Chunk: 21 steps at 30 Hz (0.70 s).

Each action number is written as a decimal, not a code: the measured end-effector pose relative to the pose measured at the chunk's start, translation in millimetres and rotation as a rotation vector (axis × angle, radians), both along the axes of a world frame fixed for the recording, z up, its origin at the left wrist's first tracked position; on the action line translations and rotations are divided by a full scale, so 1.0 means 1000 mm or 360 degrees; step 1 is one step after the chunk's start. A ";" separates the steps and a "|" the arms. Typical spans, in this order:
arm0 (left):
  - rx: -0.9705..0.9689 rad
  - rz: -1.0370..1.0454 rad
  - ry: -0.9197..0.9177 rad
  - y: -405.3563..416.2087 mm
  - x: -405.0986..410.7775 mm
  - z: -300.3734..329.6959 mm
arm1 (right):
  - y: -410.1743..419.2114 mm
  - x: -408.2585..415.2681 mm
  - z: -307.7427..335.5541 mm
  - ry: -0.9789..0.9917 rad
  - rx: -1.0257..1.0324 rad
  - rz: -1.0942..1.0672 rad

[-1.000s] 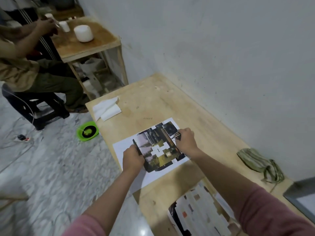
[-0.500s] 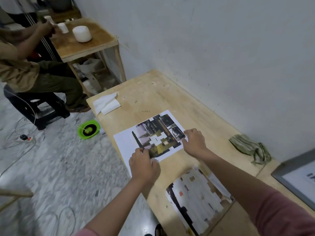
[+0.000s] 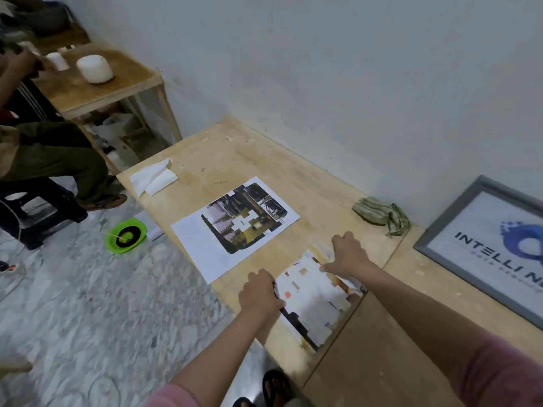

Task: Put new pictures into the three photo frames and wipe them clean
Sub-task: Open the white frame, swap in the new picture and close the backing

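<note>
A pale patchwork print [image 3: 314, 298] lies at the near edge of the wooden table [image 3: 258, 160]. My left hand [image 3: 260, 292] grips its left edge with curled fingers. My right hand [image 3: 348, 255] holds its far right corner, thumb lying on the paper. A dark collage print on a white sheet [image 3: 235, 224] lies flat beyond them, touched by neither hand. A grey photo frame [image 3: 482, 251] with a blue logo picture leans at the far right. A green cloth [image 3: 379, 214] sits crumpled by the wall.
Folded white tissues [image 3: 154, 177] lie at the table's far left corner. A green round object [image 3: 126, 235] is on the marble floor. Another person sits at a second small table [image 3: 97, 89] with white cups at the back left.
Both hands let go of the dark collage print, which now lies flat on the table. They moved nearer and to the right onto the pale print. The camera swung right, showing more of the grey frame.
</note>
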<state>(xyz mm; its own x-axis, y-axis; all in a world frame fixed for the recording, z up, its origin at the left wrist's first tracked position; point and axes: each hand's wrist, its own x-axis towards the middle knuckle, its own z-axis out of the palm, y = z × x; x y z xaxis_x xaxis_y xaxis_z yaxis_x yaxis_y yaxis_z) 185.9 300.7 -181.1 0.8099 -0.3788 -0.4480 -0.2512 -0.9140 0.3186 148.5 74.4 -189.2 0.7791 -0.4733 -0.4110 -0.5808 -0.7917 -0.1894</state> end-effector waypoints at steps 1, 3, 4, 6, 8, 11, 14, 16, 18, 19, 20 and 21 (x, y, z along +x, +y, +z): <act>-0.0026 -0.0001 0.0025 -0.002 -0.001 0.000 | 0.001 -0.001 -0.001 -0.0035 0.0089 -0.0071; -0.0041 0.0012 0.0072 -0.004 -0.003 0.001 | 0.003 -0.001 -0.003 -0.0093 0.0237 -0.0165; -0.0040 0.0015 0.0093 -0.005 -0.004 0.003 | 0.003 0.000 -0.003 -0.0109 0.0269 -0.0191; -0.0055 0.0025 0.0107 -0.007 -0.004 0.005 | 0.002 0.000 -0.005 -0.0094 0.0266 -0.0222; -0.0087 -0.0008 0.0036 -0.008 -0.007 0.006 | 0.001 0.000 -0.005 -0.0048 0.0243 -0.0242; -0.0301 0.0062 -0.0006 -0.005 -0.012 0.002 | 0.001 -0.001 -0.003 -0.0046 0.0197 -0.0313; -0.0645 0.0388 0.0142 -0.002 -0.012 0.000 | 0.000 -0.008 -0.003 -0.0175 0.0184 -0.0275; -0.0865 0.0696 0.0347 0.001 -0.008 0.002 | 0.000 -0.018 -0.003 -0.0347 0.0351 -0.0370; -0.1103 0.0965 0.0640 0.004 -0.006 0.007 | 0.002 -0.032 0.004 -0.0586 0.0528 -0.0551; -0.1206 0.1044 0.0788 0.004 -0.007 0.011 | 0.004 -0.040 0.010 -0.0685 0.0574 -0.0630; -0.1275 0.1084 0.0902 0.004 -0.009 0.014 | 0.005 -0.048 0.017 -0.0769 0.0602 -0.0699; -0.1307 0.1067 0.0951 0.005 -0.009 0.016 | 0.006 -0.056 0.024 -0.0843 0.0621 -0.0752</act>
